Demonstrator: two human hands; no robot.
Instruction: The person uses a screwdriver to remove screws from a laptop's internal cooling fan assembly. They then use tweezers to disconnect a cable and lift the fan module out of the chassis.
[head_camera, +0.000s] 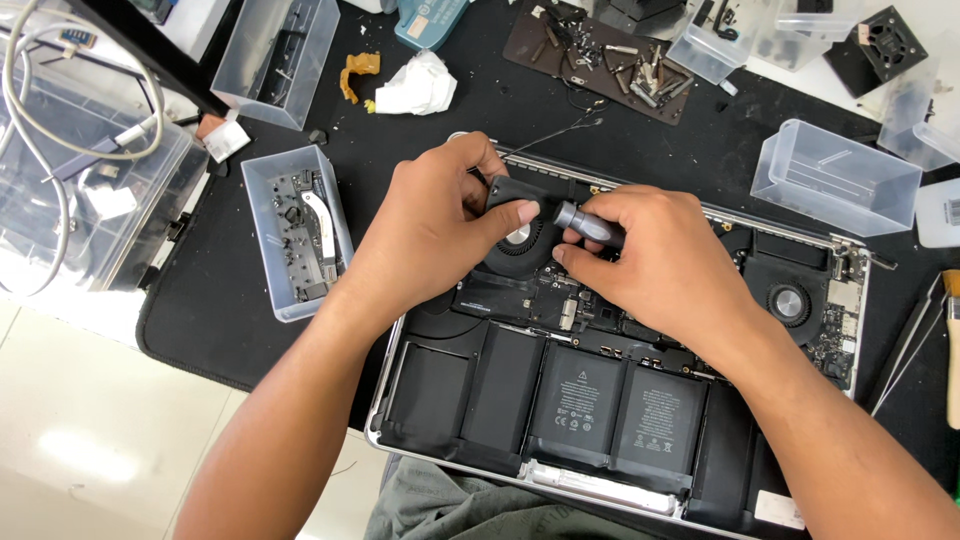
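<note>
Hands over an opened laptop (440, 395), bottom cover off, lying on a black mat (200, 310) on the desk. The right hand (655, 262) has its fingers curled tight round the grey handle of a small screwdriver (585, 222), thumb underneath, handle lying nearly level and pointing left toward the fan. The tip itself is hidden behind the left thumb, so where it bites I cannot tell. The left hand (435, 225) comes in from the lower left, fingers bent down over the top edge of the black cooling fan (520, 235) at the laptop's upper left, thumb stretched across the fan housing and almost meeting the screwdriver handle. So both hands meet right at that fan, near the hinge edge.

Inside the case, a row of black battery cells (580, 400) fills the near half, and a second fan (788, 302) sits at the far right, well apart from the hands.

Around it: a clear plastic bin (262, 240) just left of the laptop holds a board and a bent metal piece. Another clear bin (835, 180) sits beyond the right corner. A brown pad (600, 60) scattered with screws and small bits lies at the top, with a crumpled white tissue (418, 85) to its left. Tweezers (910, 340) lie by the right edge. White cables (40, 110) loop over a container at far left.
</note>
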